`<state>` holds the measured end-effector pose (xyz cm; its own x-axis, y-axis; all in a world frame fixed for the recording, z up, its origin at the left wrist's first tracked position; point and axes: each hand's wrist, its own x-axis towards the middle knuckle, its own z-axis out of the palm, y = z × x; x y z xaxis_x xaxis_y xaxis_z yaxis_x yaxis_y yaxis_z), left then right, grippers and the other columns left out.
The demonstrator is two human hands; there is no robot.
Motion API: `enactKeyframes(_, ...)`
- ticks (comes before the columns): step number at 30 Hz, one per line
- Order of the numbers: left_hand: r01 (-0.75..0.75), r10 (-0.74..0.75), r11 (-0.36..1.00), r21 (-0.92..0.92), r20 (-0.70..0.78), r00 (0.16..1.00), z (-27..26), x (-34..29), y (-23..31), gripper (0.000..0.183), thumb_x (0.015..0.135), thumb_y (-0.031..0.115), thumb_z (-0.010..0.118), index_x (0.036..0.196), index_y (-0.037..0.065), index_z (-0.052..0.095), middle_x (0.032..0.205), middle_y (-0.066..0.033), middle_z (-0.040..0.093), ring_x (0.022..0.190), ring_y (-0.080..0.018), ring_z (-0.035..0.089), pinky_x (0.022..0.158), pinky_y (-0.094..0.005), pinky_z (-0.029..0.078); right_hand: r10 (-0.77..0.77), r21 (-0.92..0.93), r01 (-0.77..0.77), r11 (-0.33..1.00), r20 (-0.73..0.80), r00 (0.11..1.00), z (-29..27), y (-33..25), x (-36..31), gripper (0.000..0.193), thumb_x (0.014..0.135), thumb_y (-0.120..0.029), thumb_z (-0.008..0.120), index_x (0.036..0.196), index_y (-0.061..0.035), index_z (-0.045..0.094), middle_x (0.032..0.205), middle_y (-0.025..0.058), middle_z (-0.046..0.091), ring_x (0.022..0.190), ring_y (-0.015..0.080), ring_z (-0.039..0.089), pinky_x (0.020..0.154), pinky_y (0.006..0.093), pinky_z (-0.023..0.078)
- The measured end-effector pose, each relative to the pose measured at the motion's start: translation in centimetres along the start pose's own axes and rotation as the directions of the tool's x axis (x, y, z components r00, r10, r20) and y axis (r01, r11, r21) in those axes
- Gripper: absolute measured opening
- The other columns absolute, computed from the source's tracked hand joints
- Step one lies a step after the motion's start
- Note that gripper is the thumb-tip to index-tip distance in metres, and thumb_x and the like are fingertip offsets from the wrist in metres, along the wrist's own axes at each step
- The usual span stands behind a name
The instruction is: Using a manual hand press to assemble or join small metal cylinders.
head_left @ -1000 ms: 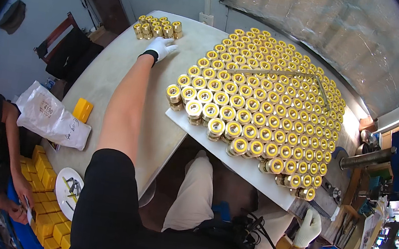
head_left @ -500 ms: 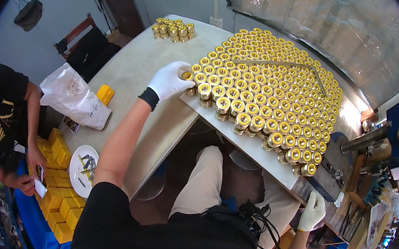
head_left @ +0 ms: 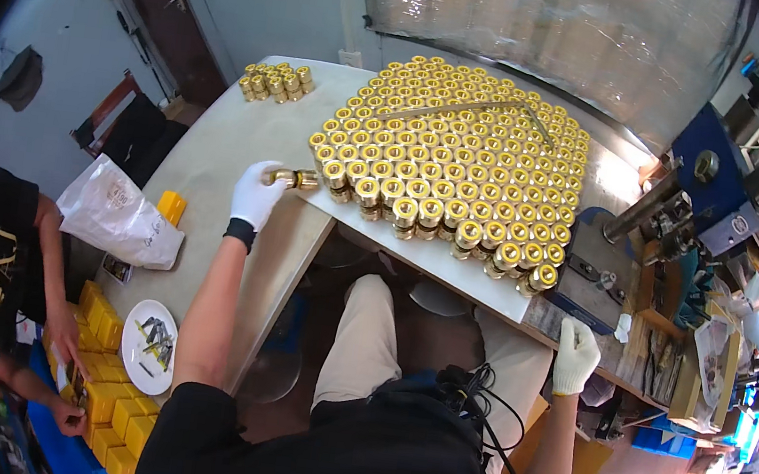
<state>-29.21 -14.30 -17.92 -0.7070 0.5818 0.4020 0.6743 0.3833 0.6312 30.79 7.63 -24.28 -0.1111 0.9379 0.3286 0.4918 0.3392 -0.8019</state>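
Brass fitting [head_left: 297,179] lies sideways in the gloved left hand [head_left: 257,195], fingers grasping it at the packed block of fittings [head_left: 454,166] on the table [head_left: 217,170]. Right hand [head_left: 576,354] rests loosely curled, empty. A nudge could topple neighbours.

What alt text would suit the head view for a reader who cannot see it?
Seen from above, a seated person's gloved left hand holds a brass fitting beside a large block of upright brass fittings on a white board. The gloved right hand rests at the bench edge. At left, another person handles yellow boxes.
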Motion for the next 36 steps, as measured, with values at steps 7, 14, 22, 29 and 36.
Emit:
enactKeyframes(7,0.283,-0.281,0.546,-0.789,0.146,0.949,-1.1,-5.0,0.6,0.038,0.102,0.004,0.067,0.139,-0.003,0.059,0.129,-0.0166,0.068,0.114,-0.0265,0.071,0.092,-0.0408,0.066,0.051,0.057,-0.052,0.997,0.005,0.999,-0.4,-0.7,-0.1,0.022,0.099,-0.017,0.078,0.106,0.0046,0.078,0.088,0.0052,0.077,0.080,0.0075,0.067,0.078,0.0272,0.056)
enactKeyframes(14,0.214,0.004,0.533,-0.818,0.256,0.967,3.1,-8.2,14.6,0.036,0.102,0.000,0.066,0.137,-0.004,0.059,0.130,-0.0143,0.064,0.114,-0.0246,0.070,0.094,-0.0402,0.065,0.036,0.033,-0.035,0.999,-0.031,0.999,-0.5,-0.1,-0.3,0.024,0.098,-0.022,0.079,0.104,0.0008,0.080,0.095,0.0156,0.080,0.085,0.0196,0.076,0.081,0.0333,0.059)
enactKeyframes(22,0.283,0.332,0.475,-0.833,0.468,0.819,13.8,-9.7,32.2,0.032,0.097,0.002,0.075,0.128,-0.002,0.068,0.122,-0.0095,0.070,0.110,-0.0179,0.072,0.091,-0.0299,0.062,0.091,0.134,-0.088,0.987,-0.014,0.996,-0.1,-0.7,0.1,0.026,0.097,-0.027,0.077,0.105,-0.0025,0.081,0.098,0.0169,0.079,0.090,0.0271,0.078,0.083,0.0358,0.059)
enactKeyframes(29,-0.359,0.588,0.777,-0.518,0.393,0.707,23.9,-9.0,40.1,0.037,0.089,0.022,0.079,0.120,0.001,0.074,0.111,-0.0129,0.077,0.101,-0.0226,0.075,0.088,-0.0343,0.059,0.063,0.104,-0.065,0.993,0.024,0.998,-1.4,-1.5,0.0,0.028,0.097,-0.031,0.075,0.105,-0.0051,0.081,0.097,0.0181,0.078,0.090,0.0328,0.077,0.081,0.0379,0.058)
enactKeyframes(36,-0.529,0.684,0.721,-0.447,0.344,0.643,28.2,-9.2,46.5,0.040,0.086,0.032,0.080,0.115,0.005,0.075,0.114,-0.0188,0.074,0.107,-0.0363,0.072,0.096,-0.0423,0.056,0.030,0.098,-0.033,0.995,0.031,0.999,-1.8,-1.5,0.1,0.026,0.097,-0.030,0.073,0.104,-0.0062,0.081,0.099,0.0186,0.077,0.092,0.0344,0.076,0.081,0.0393,0.059)
